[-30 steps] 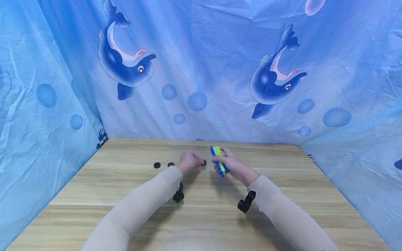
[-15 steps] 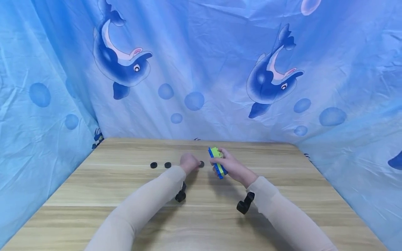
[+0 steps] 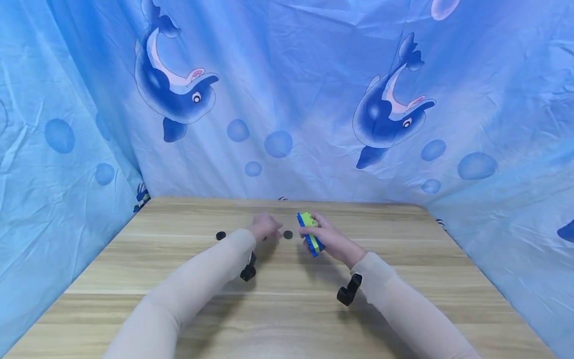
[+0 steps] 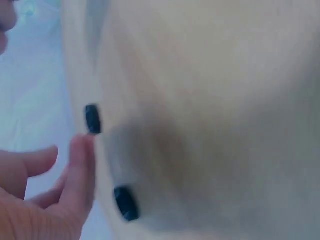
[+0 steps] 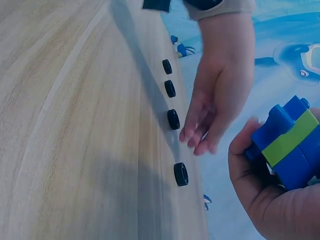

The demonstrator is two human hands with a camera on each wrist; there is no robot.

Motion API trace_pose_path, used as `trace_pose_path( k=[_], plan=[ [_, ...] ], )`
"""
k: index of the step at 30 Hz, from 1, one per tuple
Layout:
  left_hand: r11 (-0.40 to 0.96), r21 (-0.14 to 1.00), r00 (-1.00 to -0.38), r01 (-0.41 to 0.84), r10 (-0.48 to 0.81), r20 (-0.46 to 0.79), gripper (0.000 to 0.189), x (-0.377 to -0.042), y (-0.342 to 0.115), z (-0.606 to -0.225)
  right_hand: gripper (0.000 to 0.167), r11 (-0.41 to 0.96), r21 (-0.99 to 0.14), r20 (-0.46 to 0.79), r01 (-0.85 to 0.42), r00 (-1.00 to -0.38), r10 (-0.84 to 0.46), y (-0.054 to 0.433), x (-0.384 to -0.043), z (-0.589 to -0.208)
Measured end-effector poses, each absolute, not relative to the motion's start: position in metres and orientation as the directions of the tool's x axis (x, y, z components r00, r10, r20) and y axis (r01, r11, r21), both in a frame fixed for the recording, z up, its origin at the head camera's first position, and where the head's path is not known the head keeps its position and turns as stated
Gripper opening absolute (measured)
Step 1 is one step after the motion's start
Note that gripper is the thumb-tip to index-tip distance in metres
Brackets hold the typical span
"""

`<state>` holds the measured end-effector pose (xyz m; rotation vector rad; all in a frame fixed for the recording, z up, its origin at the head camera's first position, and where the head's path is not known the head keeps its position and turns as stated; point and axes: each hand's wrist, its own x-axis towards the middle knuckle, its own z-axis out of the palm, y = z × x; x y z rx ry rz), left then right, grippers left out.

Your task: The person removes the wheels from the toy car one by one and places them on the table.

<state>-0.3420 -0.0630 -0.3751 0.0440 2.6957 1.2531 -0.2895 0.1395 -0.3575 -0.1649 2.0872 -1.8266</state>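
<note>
My left hand hovers low over the far part of the table, thumb apart from loosely bent fingers that hold nothing. A small black wheel lies just to the right of its fingertips. Another black wheel lies below the fingers in the left wrist view, mostly hidden by the hand in the head view. My right hand grips a toy brick assembly, made of blue and lime green studded bricks, above the table with the thumb across its side.
Several black wheels lie in a row along the far side of the wooden table; the leftmost wheel sits left of my left wrist. A blue curtain printed with dolphins hangs behind and beside the table.
My left hand has drawn back left from the rightmost wheel, which its fingers touched before and which now lies alone. The right hand with the brick assembly has barely moved.
</note>
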Motion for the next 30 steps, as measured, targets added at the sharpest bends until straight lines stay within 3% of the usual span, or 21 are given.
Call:
trace_pose_path(
  k=[4, 12, 20, 26, 30],
  plan=[
    [0.67, 0.742, -0.954, 0.008, 0.227, -0.194, 0.04, -0.34, -0.074, -0.357, 0.071, 0.163, -0.977, -0.189, 0.139, -0.919, -0.347, 0.141, -0.292, -0.359],
    [0.564, 0.821, -0.842, 0.087, 0.482, -0.242, 0.055, -0.327, -0.074, -0.325, 0.052, 0.177, -0.98, -0.156, 0.093, -0.909, -0.386, 0.142, -0.293, -0.358],
    [0.545, 0.835, -0.822, 0.077, 0.509, -0.256, 0.061, -0.321, -0.06, -0.314, 0.048, 0.192, -0.981, -0.135, 0.042, -0.852, -0.505, 0.141, -0.29, -0.356],
    [0.549, 0.826, -0.834, 0.126, 0.51, -0.212, 0.05, -0.317, -0.054, -0.31, 0.044, 0.221, -0.975, -0.125, 0.006, -0.84, -0.527, 0.139, -0.286, -0.357],
    [0.515, 0.843, -0.828, 0.154, 0.534, -0.174, 0.042, -0.313, -0.056, -0.309, 0.05, 0.262, -0.965, -0.131, -0.009, -0.848, -0.513, 0.142, -0.285, -0.357]
  ],
)
